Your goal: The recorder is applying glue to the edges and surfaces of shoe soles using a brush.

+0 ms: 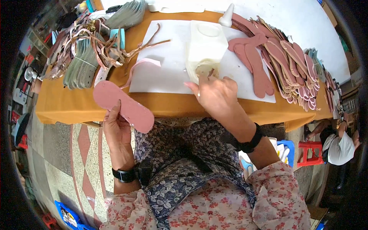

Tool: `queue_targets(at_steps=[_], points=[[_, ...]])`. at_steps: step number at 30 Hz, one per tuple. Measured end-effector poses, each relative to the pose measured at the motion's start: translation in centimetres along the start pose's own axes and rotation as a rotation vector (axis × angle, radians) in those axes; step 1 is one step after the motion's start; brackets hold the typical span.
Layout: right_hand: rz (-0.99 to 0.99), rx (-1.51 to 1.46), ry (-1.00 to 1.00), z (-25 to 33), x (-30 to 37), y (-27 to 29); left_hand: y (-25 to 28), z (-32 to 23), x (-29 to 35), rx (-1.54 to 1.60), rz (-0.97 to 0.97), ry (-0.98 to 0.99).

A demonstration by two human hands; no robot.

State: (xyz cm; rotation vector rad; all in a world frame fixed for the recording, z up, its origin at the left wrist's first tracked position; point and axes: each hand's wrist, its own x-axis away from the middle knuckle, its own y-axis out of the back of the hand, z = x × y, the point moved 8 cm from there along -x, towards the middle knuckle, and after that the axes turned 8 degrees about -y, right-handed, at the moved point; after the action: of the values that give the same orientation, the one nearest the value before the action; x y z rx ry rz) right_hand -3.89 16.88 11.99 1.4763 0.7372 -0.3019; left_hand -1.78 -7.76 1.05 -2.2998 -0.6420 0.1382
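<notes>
My left hand (116, 128) grips a flat pink shoe sole (124, 107), thumb on its face, in front of the table's near edge. My right hand (219, 94) is at the near, cut-open end of a white plastic container (207, 48), fingers bent into the opening. A small brown tip (211, 72) shows beside those fingertips, and what they hold cannot be made out. Pale residue coats the opening. Left of the container, a pale pink strap (143, 65) lies on the white sheet (174, 78). Several loose pink soles (255, 67) overlap on its right side.
An orange cloth (76, 105) covers the table. Bundled straps (105, 50) and grey soles (78, 69) crowd the left; stacked pink soles (289, 63) fill the right. A white cone-shaped bottle (227, 16) stands behind. A person (339, 147) sits at far right near a red stool (309, 153).
</notes>
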Motion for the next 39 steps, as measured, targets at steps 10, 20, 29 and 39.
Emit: queue_targets(at_steps=[10, 20, 29, 39], points=[[-0.058, -0.150, -0.086, -1.1, 1.2, 1.0, 0.3, 0.5, -0.3, 0.036, 0.049, 0.037], [-0.010, -0.426, -0.086, -3.5, 2.3, -0.4, 1.3, 0.9, -1.0, -0.040, 0.082, 0.009], [0.163, -0.920, -0.382, -7.2, 2.4, -0.8, 0.0, 0.1, -0.1, 0.020, 0.049, -0.003], [0.173, -1.264, -0.883, -10.3, 4.5, -3.2, 0.2, 0.4, 0.0, 0.041, 0.042, 0.026]])
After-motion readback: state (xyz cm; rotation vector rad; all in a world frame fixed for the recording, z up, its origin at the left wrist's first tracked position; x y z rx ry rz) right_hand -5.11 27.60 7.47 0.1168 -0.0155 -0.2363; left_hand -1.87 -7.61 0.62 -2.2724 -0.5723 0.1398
